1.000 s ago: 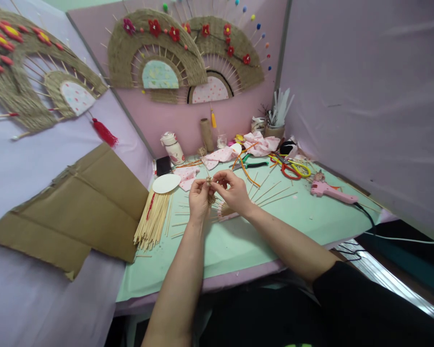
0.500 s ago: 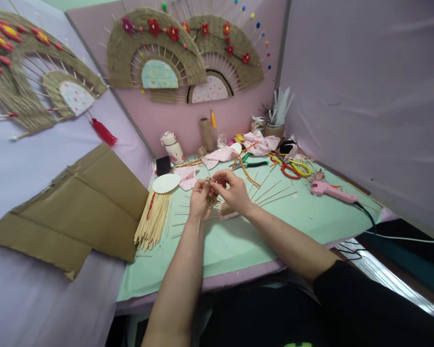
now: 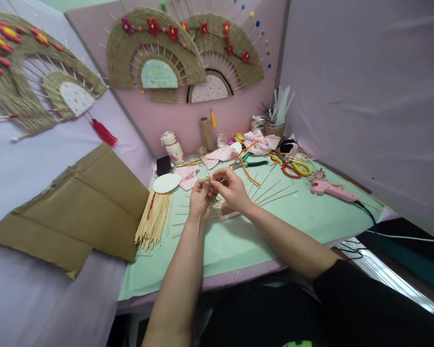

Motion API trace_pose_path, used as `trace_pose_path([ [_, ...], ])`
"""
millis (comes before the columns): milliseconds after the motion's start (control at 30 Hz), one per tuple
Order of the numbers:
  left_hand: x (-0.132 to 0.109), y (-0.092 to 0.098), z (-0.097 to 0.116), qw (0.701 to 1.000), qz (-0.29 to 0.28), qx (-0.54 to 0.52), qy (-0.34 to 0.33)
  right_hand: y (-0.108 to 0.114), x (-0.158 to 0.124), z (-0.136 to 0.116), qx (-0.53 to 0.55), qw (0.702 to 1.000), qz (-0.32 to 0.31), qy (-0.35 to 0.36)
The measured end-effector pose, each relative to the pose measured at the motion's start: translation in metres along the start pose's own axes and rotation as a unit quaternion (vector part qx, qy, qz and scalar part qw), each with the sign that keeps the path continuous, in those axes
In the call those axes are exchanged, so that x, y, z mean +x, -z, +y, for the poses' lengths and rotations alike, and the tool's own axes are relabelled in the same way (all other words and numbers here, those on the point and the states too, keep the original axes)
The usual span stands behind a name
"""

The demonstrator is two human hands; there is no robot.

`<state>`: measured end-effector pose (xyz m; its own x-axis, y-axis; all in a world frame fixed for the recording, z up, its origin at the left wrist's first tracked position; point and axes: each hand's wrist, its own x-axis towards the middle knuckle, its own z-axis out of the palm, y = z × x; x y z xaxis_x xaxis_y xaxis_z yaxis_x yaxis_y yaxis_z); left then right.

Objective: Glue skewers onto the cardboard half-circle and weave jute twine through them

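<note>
My left hand is closed on a small bundle of brown twine, which hangs below its fingers. Close against it, the fingertips of my right hand are pinched at the top of the bundle, on the twine. A strand runs up from there toward a twine ball at the back. Under both hands lies a half-round piece with thin sticks fanning out from it. My right hand partly hides this piece.
Wooden sticks lie at the left under a white oval, beside a cardboard sheet. Scissors, pliers and a pink glue gun with a cord lie at the right. A bottle stands behind.
My right hand has shifted very slightly left and up, its fingertips still at the twine. My left hand keeps its hold in nearly the same place.
</note>
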<state>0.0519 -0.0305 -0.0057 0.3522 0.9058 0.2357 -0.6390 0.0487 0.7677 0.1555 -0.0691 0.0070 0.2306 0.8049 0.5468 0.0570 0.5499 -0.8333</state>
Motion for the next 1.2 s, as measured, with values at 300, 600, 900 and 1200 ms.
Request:
trace_pose_path([
  [300,0.001,0.006,-0.002,0.992,0.05,0.095,-0.072,0.001,0.0,-0.001,-0.011,0.999,0.028,-0.014],
  [600,0.001,0.01,-0.006,0.963,0.108,0.208,-0.134,0.001,0.002,0.0,0.037,0.996,0.054,-0.052],
  [900,-0.005,0.004,-0.007,0.931,0.161,0.268,-0.187,-0.008,-0.006,-0.004,-0.01,0.995,0.09,-0.045],
  [1200,-0.006,0.006,-0.009,0.901,0.16,0.321,-0.245,-0.013,-0.006,-0.005,0.052,0.994,0.077,-0.055],
])
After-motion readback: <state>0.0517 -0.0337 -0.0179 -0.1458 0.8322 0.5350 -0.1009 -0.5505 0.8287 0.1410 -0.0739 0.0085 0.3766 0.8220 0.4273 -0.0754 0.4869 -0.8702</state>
